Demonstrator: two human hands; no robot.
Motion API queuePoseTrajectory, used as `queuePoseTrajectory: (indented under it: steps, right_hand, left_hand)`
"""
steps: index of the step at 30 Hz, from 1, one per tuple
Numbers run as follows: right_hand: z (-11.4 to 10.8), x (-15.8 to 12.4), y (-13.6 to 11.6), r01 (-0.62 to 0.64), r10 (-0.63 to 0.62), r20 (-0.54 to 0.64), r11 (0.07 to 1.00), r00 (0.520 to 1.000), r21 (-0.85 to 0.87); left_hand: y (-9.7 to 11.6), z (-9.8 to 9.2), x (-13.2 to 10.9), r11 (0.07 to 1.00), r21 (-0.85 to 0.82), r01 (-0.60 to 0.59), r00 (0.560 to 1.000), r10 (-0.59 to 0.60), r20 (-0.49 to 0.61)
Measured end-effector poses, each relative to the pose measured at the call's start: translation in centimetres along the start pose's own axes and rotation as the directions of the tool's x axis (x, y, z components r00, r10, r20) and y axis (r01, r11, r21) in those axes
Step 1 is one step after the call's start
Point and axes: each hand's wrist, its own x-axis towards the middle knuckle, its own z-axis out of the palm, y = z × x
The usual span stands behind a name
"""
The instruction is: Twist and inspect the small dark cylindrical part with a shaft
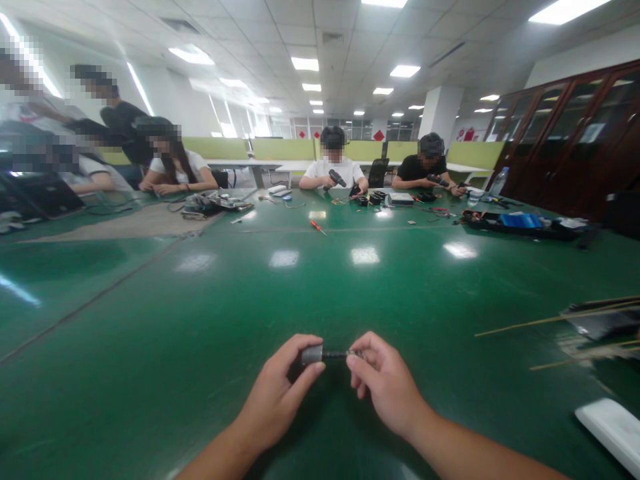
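Note:
Near the front of the green table, my left hand (280,387) grips a small grey metal cylinder (313,355) between thumb and fingers. A thin dark rod (334,355) runs from the cylinder's right end toward my right hand (385,380). The fingers of that hand are closed in a pinch on the rod's far end, where a bit of shiny metal shows. Cylinder and rod lie level in one line, held above the tabletop. Whether they are a single piece I cannot tell.
The green table (240,300) spreads ahead. A red-handled screwdriver (316,226) lies farther off. At right are thin yellowish sticks (530,325) and a white case (613,430). Several people sit across the table, two holding drill-like tools, near a long black tray (520,230).

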Motion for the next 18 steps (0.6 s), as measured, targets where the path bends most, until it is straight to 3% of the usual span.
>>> queuePoseTrajectory:
  steps: [18]
  right_hand:
    - [-0.06, 0.09, -0.2, -0.009, 0.01, -0.031, 0.999, 0.999, 0.048]
  left_hand:
    - [-0.09, -0.13, -0.09, 0.999, -0.017, 0.032, 0.999, -0.032, -0.012]
